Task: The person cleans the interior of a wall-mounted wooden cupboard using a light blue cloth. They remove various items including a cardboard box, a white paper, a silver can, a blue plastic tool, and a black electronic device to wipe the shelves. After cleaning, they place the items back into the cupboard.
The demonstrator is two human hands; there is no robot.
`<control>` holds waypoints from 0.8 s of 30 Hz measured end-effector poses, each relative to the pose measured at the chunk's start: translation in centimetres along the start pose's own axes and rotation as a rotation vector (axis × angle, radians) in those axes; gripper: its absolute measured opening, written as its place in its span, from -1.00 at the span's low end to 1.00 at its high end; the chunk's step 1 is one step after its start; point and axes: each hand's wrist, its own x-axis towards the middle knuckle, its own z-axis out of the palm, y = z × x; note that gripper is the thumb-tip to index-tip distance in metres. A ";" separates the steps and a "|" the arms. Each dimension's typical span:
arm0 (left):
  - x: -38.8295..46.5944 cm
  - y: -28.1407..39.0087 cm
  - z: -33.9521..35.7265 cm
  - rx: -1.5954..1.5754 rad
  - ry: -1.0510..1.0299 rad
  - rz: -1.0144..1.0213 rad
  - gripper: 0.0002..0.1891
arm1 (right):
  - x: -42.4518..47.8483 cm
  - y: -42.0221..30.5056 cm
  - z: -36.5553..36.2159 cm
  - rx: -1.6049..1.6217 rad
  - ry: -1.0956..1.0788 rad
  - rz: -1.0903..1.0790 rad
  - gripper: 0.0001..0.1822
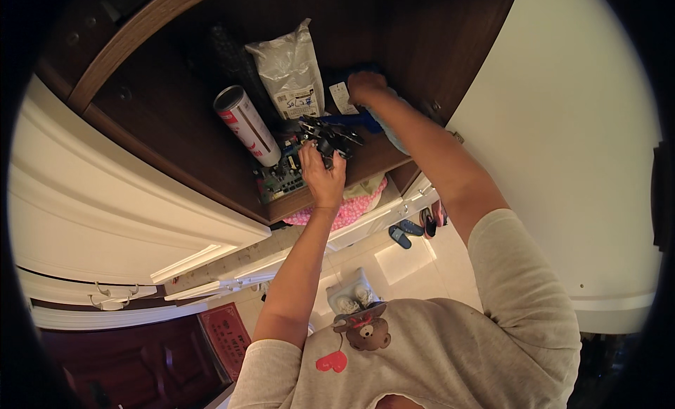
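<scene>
My left hand (322, 179) is at the front of a dark wooden cabinet shelf, its thumb and fingers around a tangled black plastic part (328, 137). Under and beside that hand lies a green circuit board (282, 185) with small components. Farther back, my right hand (367, 87) is bent down at the blue fabric item (395, 132) by the cabinet's right side. Its fingertips are hidden, so a grip cannot be made out. Next to it is a white paper tag (344, 98) with print. A strip of darker blue material (350, 120) lies between the two hands.
A tall open-topped cylindrical can (248, 127) stands left of my left hand. Behind is a grey plastic mailing bag (290, 71) with a label. White cabinet doors stand open at left (105, 182) and right (559, 161). Pink patterned cloth (358, 206) lies below the shelf; slippers (405, 235) and a step stool (340, 290) are underneath.
</scene>
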 end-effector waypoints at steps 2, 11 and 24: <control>0.0 -0.1 -0.1 0.000 0.007 0.012 -0.66 | 0.7 0.7 -0.7 0.080 0.052 0.002 -0.68; 0.1 0.1 0.0 0.002 -0.010 0.015 -0.65 | 3.8 2.2 2.2 -0.102 0.362 -0.109 -0.71; 0.4 0.7 0.1 0.015 0.032 0.030 -0.67 | 1.4 2.4 -3.1 -0.291 0.104 -0.193 -0.61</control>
